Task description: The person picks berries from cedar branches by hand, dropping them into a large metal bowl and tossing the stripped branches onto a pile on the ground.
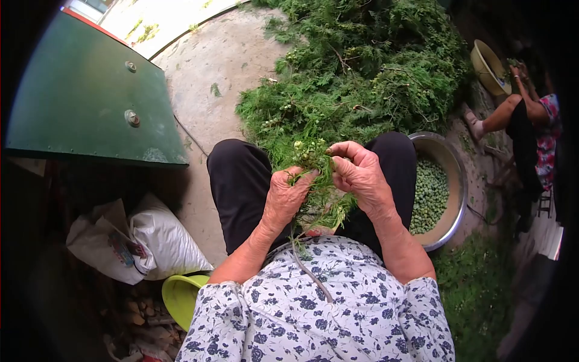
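Between my knees I hold a leafy evergreen branch [325, 205] with flat, scaly green sprays. Its bare stem runs down over my floral shirt. My left hand [287, 196] is closed around the foliage. A cluster of small pale-green cones [309, 151] shows at the branch's upper end. On the cluster's right side, my right hand [359, 175] pinches at the branch with thumb and forefinger. Whether a single cone is between those fingertips is too small to tell. Beside my right knee stands a wide metal-rimmed basin [456, 208], partly filled with small round green cones [429, 196].
A large heap of cut evergreen branches [368, 72] lies ahead. At left are a green metal panel [90, 102], a white sack [166, 235] and a lime-green tub [181, 298]. A seated person [537, 130] works at right by a yellowish basin [487, 69].
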`<state>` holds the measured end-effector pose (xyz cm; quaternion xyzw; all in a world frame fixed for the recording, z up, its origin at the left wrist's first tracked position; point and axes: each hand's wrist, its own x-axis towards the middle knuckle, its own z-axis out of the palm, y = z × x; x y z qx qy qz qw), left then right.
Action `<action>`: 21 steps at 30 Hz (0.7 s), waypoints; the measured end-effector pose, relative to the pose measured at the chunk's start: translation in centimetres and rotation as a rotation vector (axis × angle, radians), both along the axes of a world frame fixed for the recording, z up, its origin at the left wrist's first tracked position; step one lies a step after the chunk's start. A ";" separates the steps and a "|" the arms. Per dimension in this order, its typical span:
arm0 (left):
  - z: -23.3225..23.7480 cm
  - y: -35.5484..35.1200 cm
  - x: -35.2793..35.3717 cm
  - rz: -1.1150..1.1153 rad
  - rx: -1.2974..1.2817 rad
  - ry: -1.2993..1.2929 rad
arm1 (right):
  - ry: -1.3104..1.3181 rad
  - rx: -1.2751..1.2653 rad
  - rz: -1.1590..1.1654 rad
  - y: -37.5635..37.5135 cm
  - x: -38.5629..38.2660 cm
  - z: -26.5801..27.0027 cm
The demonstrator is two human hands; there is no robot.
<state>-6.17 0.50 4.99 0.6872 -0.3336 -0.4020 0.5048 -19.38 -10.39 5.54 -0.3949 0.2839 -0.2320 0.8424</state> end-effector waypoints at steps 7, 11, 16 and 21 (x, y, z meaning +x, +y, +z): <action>-1.3 0.2 0.2 -0.075 -0.099 -0.054 | 0.084 -0.068 -0.042 0.5 0.6 -1.0; -0.9 0.0 -0.6 0.103 -0.176 0.344 | -0.006 -0.110 -0.080 1.1 0.6 -1.8; -0.4 -0.3 -1.0 0.171 -0.183 0.617 | -0.096 0.223 -0.026 0.6 0.3 -2.4; -0.8 0.1 -0.4 0.178 -0.172 0.638 | -0.238 0.339 -0.009 -0.1 0.2 -2.4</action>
